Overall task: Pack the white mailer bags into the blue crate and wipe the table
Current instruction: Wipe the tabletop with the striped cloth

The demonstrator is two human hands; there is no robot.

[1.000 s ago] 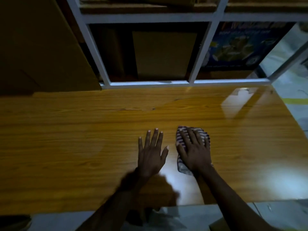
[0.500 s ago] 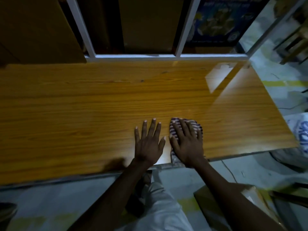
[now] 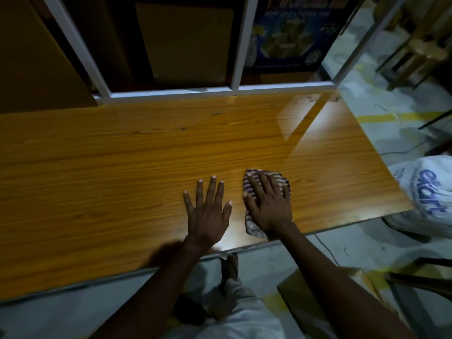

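The striped cloth (image 3: 278, 178) is pressed flat on the desk (image 3: 97, 179) by the right hand (image 3: 267, 206). Its fingers are spread over the cloth and are not curled round it. The left hand (image 3: 208, 211) is laid flat just beside it, with fingers spread and nothing held. Both are found close to the near edge of the desk, a little right of the middle. No white mailer bags are seen on the desk, and the blue crate is not seen at all, so it cannot be told if the packing is done. A white printed bag (image 3: 425, 199) is seen on the floor past the right end, but what it is cannot be told. Wiping is judged to be the step in hand. A few things could go wrong. The cloth is only pushed and not gripped, so it could be bunched up or left behind if the hand is slid fast. It is so near the near edge that it could be pulled off and dropped on the floor. The cloth is small and the desk is long, so the left end and the far corners could be missed. The light is dim, so dirt could be overlooked. Fresh marks could be left by the bare left hand on wiped parts.
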